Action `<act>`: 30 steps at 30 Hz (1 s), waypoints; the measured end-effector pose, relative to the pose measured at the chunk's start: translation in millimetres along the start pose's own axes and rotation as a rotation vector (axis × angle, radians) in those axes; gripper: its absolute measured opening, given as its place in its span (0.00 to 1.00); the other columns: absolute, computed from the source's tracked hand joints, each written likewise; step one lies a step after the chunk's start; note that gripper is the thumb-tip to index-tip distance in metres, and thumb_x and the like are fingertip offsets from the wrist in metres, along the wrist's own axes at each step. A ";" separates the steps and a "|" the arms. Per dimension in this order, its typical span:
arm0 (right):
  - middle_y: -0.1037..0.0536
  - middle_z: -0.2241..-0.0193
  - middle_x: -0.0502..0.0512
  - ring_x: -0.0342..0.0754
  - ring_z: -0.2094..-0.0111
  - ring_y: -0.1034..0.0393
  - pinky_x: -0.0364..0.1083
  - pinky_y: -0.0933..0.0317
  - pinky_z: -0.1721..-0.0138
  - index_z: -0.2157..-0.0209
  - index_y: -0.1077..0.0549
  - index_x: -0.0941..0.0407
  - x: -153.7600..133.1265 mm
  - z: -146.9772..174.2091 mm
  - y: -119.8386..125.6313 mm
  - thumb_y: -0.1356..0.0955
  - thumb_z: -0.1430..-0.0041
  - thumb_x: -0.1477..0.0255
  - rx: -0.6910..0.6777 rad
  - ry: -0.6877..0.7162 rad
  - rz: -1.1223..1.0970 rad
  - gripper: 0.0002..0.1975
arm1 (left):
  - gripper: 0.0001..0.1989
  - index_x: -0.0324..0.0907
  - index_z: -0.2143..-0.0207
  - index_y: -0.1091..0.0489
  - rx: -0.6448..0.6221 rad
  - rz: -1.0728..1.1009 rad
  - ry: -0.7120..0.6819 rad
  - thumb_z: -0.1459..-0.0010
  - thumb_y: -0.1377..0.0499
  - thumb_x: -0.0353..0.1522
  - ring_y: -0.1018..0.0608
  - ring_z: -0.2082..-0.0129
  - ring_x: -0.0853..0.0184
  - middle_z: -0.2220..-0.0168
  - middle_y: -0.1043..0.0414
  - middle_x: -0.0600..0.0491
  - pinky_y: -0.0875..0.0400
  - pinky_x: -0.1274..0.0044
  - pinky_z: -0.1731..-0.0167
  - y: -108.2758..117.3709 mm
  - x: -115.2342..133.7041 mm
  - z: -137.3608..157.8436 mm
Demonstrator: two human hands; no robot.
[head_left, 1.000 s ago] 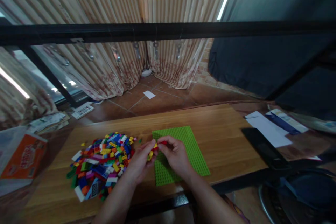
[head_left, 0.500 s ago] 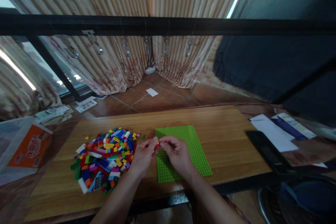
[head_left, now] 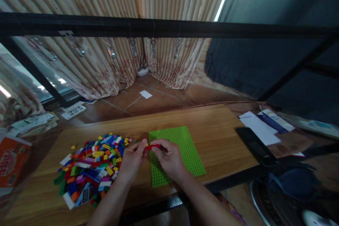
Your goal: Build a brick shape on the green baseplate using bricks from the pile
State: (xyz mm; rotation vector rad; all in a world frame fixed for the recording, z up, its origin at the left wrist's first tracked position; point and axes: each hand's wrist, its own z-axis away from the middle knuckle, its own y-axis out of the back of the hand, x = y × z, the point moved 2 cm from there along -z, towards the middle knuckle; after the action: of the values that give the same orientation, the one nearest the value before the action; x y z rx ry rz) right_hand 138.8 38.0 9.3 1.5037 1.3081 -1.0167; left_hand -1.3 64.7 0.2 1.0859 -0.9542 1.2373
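Observation:
My left hand (head_left: 133, 158) and my right hand (head_left: 169, 158) meet over the left edge of a green baseplate (head_left: 189, 152). Between their fingertips is a red toy brick (head_left: 153, 146), pinched from the right by my right thumb and fingers. A small yellow brick (head_left: 145, 151) shows at my left fingertips, against the red one; whether the two are joined I cannot tell. My fingers partly cover both pieces. Left of my left hand spreads a pile of mixed coloured bricks (head_left: 98, 162).
The wooden table (head_left: 219, 130) carries the pile and baseplate. A dark phone-like slab (head_left: 255, 146) lies at its right end beside white papers (head_left: 261, 127). An orange-labelled box (head_left: 12, 160) stands at far left. A black bar (head_left: 169, 28) crosses beyond the table.
The view has turned to the right, so everything sits further left. More of the red brick shows between my hands, which are slightly further apart.

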 end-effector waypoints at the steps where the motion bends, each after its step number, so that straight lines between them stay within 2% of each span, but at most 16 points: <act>1: 0.20 0.67 0.52 0.44 0.66 0.27 0.42 0.34 0.64 0.63 0.23 0.54 0.1 -0.1 0.7 0.33 0.44 0.76 0.016 -0.009 0.014 0.09 | 0.25 0.40 0.83 0.38 0.014 -0.104 -0.052 0.49 0.43 0.52 0.41 0.84 0.75 0.85 0.42 0.59 0.48 0.80 0.81 5.2 2.0 -1.7; 4: 0.21 0.68 0.52 0.43 0.67 0.27 0.42 0.35 0.65 0.64 0.23 0.55 -0.6 -0.2 2.4 0.34 0.44 0.77 0.032 -0.017 0.049 0.08 | 0.21 0.41 0.80 0.32 0.039 -0.440 -0.202 0.47 0.44 0.48 0.33 0.79 0.70 0.81 0.34 0.57 0.41 0.78 0.75 21.2 9.8 -6.9; 6: 0.21 0.69 0.52 0.43 0.68 0.28 0.41 0.35 0.65 0.66 0.23 0.55 -1.2 -0.5 3.4 0.34 0.45 0.77 0.043 -0.019 0.060 0.08 | 0.19 0.41 0.75 0.28 0.042 -0.619 -0.235 0.44 0.46 0.46 0.28 0.75 0.67 0.77 0.29 0.54 0.38 0.77 0.70 28.6 13.9 -10.0; 9: 0.22 0.71 0.51 0.43 0.69 0.29 0.41 0.35 0.67 0.68 0.24 0.55 -0.7 -1.9 4.7 0.34 0.46 0.77 0.072 -0.031 0.077 0.06 | 0.17 0.41 0.71 0.26 0.032 -0.871 -0.213 0.42 0.49 0.41 0.23 0.69 0.63 0.70 0.23 0.50 0.36 0.75 0.65 30.1 16.4 -11.8; 12: 0.23 0.71 0.51 0.43 0.69 0.29 0.42 0.36 0.67 0.68 0.24 0.55 0.4 -3.1 6.0 0.34 0.46 0.76 0.087 -0.049 0.099 0.06 | 0.15 0.41 0.66 0.25 0.031 -1.124 -0.160 0.40 0.50 0.37 0.21 0.66 0.60 0.67 0.21 0.47 0.35 0.74 0.64 25.4 15.0 -9.6; 16: 0.23 0.71 0.51 0.44 0.69 0.29 0.42 0.36 0.67 0.69 0.25 0.55 0.5 -3.3 7.7 0.34 0.46 0.75 0.090 -0.044 0.104 0.06 | 0.16 0.41 0.60 0.26 0.046 -1.270 -0.178 0.39 0.51 0.36 0.20 0.66 0.58 0.67 0.21 0.46 0.34 0.74 0.66 22.9 10.9 -6.2; 20: 0.23 0.71 0.51 0.44 0.69 0.29 0.43 0.35 0.67 0.68 0.25 0.54 -0.5 -3.1 8.8 0.35 0.45 0.76 0.087 -0.046 0.108 0.06 | 0.15 0.43 0.58 0.26 0.071 -1.245 -0.214 0.40 0.50 0.36 0.20 0.66 0.58 0.67 0.21 0.47 0.34 0.74 0.66 25.5 9.1 -7.1; 24: 0.23 0.71 0.51 0.44 0.68 0.29 0.43 0.35 0.67 0.68 0.25 0.54 -1.0 -3.4 9.3 0.35 0.45 0.77 0.073 -0.056 0.136 0.07 | 0.15 0.42 0.57 0.26 0.121 -1.125 -0.222 0.41 0.48 0.36 0.21 0.66 0.59 0.64 0.21 0.47 0.33 0.74 0.64 25.7 13.9 -6.4; 26: 0.23 0.70 0.52 0.44 0.68 0.29 0.43 0.35 0.66 0.68 0.25 0.55 -0.4 -3.3 9.7 0.35 0.45 0.77 0.065 -0.050 0.155 0.08 | 0.15 0.41 0.58 0.26 0.141 -0.990 -0.245 0.41 0.47 0.38 0.21 0.67 0.60 0.62 0.21 0.47 0.32 0.74 0.63 23.2 16.8 -4.4; 28: 0.23 0.70 0.52 0.44 0.68 0.28 0.43 0.35 0.66 0.67 0.24 0.55 0.1 -3.1 10.1 0.35 0.45 0.77 0.054 -0.035 0.170 0.08 | 0.15 0.42 0.61 0.25 0.112 -0.765 -0.283 0.42 0.46 0.40 0.22 0.67 0.62 0.64 0.22 0.48 0.33 0.74 0.63 18.0 18.5 -1.7; 30: 0.23 0.69 0.52 0.44 0.67 0.28 0.43 0.35 0.65 0.67 0.24 0.55 -0.1 -3.0 10.5 0.35 0.44 0.77 0.041 -0.016 0.169 0.08 | 0.15 0.41 0.70 0.27 0.032 -0.501 -0.264 0.44 0.45 0.43 0.26 0.72 0.65 0.72 0.25 0.51 0.34 0.77 0.69 10.5 17.9 1.4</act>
State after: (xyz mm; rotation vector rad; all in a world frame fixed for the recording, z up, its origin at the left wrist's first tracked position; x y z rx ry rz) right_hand 149.3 40.1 11.3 1.6054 1.1338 -0.9490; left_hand -9.8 67.6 19.0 1.4330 -0.7894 0.7121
